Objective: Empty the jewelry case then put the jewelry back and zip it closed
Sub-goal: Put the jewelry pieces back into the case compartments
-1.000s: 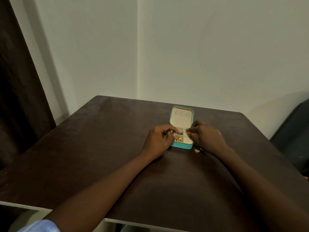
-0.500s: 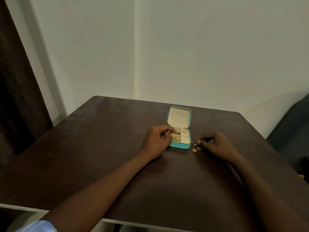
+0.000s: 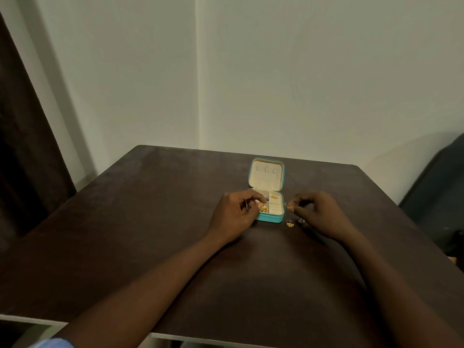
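Jewelry case (image 3: pixel 270 218): teal exterior, cream lining inside the lid and compartments. Jewelry (image 3: pixel 264 209) in the near-left compartment: bright gold. Earrings (image 3: pixel 274 196) in the far-right compartment: gold. Ring (image 3: pixel 290 223) beside the case: gold. Second ring (image 3: pixel 300 220): silver-grey. Surface (image 3: pixel 150 222): dark brown, faintly mottled. Wall (image 3: pixel 301 84): plain off-white. Sleeve (image 3: pixel 50 344): light blue.

Left grip (image 3: pixel 234 213) curled, pinching; right grip (image 3: pixel 315 212) curled, pinching.
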